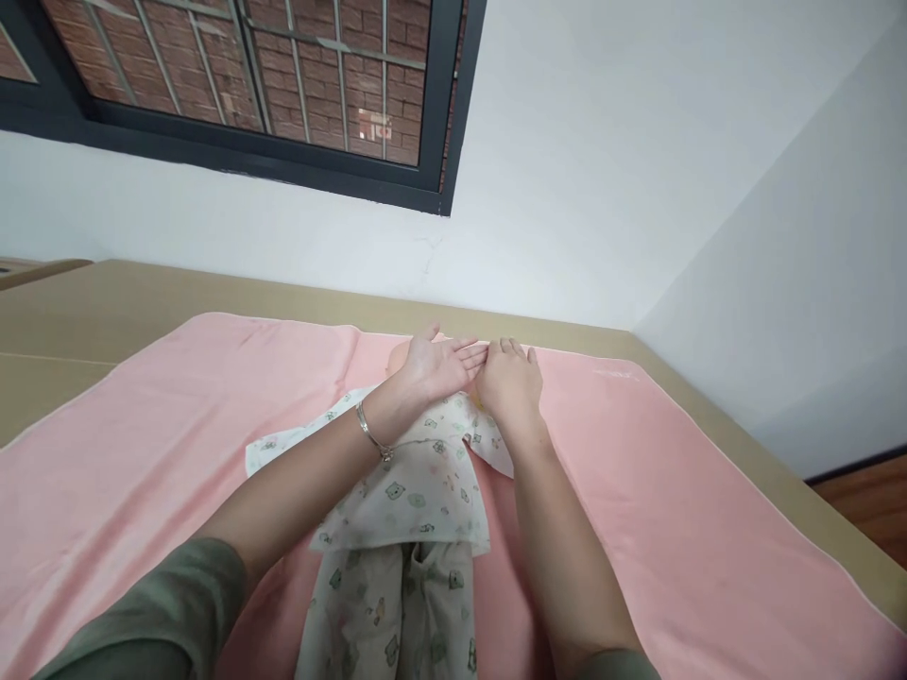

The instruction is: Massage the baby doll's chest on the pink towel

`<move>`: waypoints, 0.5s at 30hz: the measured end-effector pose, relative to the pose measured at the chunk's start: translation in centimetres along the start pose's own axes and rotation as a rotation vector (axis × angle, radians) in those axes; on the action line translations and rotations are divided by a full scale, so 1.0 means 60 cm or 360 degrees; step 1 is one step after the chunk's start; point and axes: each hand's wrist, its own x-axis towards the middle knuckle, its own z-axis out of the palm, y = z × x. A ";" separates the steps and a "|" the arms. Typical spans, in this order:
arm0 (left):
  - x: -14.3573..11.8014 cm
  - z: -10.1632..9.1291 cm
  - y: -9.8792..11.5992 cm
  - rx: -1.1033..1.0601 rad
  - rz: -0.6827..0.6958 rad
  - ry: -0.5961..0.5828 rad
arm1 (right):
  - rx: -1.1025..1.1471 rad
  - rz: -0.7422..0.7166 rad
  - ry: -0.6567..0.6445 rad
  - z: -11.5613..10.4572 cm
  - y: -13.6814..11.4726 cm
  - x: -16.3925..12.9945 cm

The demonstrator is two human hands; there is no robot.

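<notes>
A white top (418,491) printed with small green bears lies spread on a pink cloth, above matching trousers (383,614). Both look filled out by a small body, a baby or a doll; I cannot tell which. Just past the collar, a rounded head-like shape (398,359) shows in part behind my hands. My left hand (443,364) is palm up over it, fingers stretched out, their tips meeting my right hand. Back upward, my right hand (511,382) is beside the head's right side, its fingers slightly bent and its thumb hidden. A small yellow patch (479,400) shows beneath it.
The pink cloth (638,491) covers most of a tan padded surface (283,295), with some wrinkles on the left. A white wall (567,189) rises behind it, with a dark-framed window (283,151) at upper left. Brown wood (868,510) shows at the right edge.
</notes>
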 end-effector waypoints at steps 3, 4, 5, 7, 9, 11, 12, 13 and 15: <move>-0.030 -0.014 0.000 0.0042 -0.0029 0.0000 | -0.0031 0.0002 -0.0038 0.000 0.002 -0.004; -0.044 -0.018 0.000 0.0055 -0.0038 -0.0005 | -0.0037 -0.0003 -0.0064 -0.002 0.004 -0.006; -0.059 -0.022 0.000 0.0068 -0.0047 -0.0008 | -0.0039 -0.0010 -0.0095 -0.003 0.005 -0.006; -0.091 -0.028 -0.001 0.0101 -0.0063 0.0009 | -0.0046 -0.0017 -0.0158 -0.008 0.006 -0.008; -0.120 -0.030 -0.002 0.0168 -0.0081 0.0058 | -0.0062 -0.0009 -0.0209 -0.012 0.005 -0.011; -0.144 -0.031 -0.002 0.0256 -0.0102 0.0104 | -0.0092 0.0006 -0.0248 -0.012 0.001 -0.015; -0.153 -0.031 -0.001 0.0296 -0.0107 0.0119 | -0.0108 0.0016 -0.0255 -0.011 -0.002 -0.017; -0.161 -0.031 0.000 0.0330 -0.0108 0.0129 | -0.0121 0.0024 -0.0249 -0.008 -0.005 -0.020; -0.175 -0.030 0.003 0.0369 -0.0096 0.0145 | -0.0139 0.0021 -0.0201 0.001 -0.012 -0.026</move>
